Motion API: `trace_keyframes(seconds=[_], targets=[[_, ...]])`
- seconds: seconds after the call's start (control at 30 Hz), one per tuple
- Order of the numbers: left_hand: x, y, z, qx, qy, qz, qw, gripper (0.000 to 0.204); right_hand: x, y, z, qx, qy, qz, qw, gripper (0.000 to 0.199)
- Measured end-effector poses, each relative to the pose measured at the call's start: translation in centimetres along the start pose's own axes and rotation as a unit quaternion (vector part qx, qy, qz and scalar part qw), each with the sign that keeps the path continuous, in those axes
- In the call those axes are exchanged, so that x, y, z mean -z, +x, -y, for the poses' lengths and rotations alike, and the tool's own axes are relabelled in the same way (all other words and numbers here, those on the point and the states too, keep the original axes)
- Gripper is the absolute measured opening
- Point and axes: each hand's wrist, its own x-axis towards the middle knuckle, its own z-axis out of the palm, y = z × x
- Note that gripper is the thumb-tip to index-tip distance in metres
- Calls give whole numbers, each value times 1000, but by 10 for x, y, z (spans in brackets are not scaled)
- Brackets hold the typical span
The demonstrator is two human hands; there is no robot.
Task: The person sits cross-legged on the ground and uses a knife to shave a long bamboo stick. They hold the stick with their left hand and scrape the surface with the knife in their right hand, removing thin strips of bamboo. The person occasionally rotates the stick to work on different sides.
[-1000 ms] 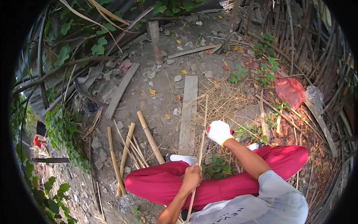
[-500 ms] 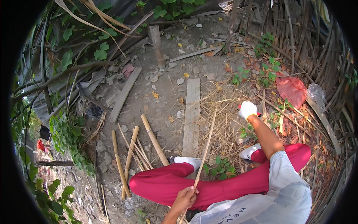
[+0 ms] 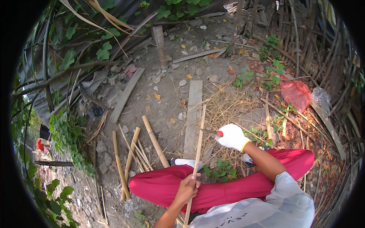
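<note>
A long, thin bamboo strip (image 3: 199, 146) stands slanted in front of me, its lower end passing by my lap. My left hand (image 3: 187, 189) is bare and closed round the strip's lower part. In a white glove, my right hand (image 3: 232, 136) grips a knife (image 3: 210, 131) by its red handle. The blade points left and lies at the upper part of the strip; whether it touches cannot be made out. Under both hands are my crossed legs in dark red trousers (image 3: 228, 193).
Several bamboo poles (image 3: 155, 141) lie to the left of my knee. A grey plank (image 3: 194, 114) lies ahead, beside a heap of pale shavings (image 3: 224, 102). At the right are a red plastic bag (image 3: 294, 93) and a stick fence (image 3: 330, 64). A short post (image 3: 160, 47) stands farther off.
My right hand with the knife has come back toward me and left, from beyond the strip's tip to beside the strip. The strip now stands more upright, its top shifted left.
</note>
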Motion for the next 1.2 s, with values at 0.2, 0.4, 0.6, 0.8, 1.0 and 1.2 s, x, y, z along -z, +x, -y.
trace_keyframes(seconds=[0.2,0.4,0.6,0.8,1.0,1.2], targets=[[0,47,24,-243,225,-87,940,34,-32,-7,43,74,-11,-7,997,24],[-26,45,-3,-351,357,-188,845,27,-33,-6,49,63,-42,55,996,25],[-35,43,-1,-325,419,-194,826,19,-46,-8,46,7,-40,38,998,24],[-27,45,7,-340,449,-210,799,16,-54,5,51,22,-49,61,997,26],[-33,12,32,-311,455,-180,815,13,-64,55,-2,-90,-34,-72,993,24],[-25,-25,47,-284,470,-142,823,11,-40,83,-58,-148,-89,-65,983,23]])
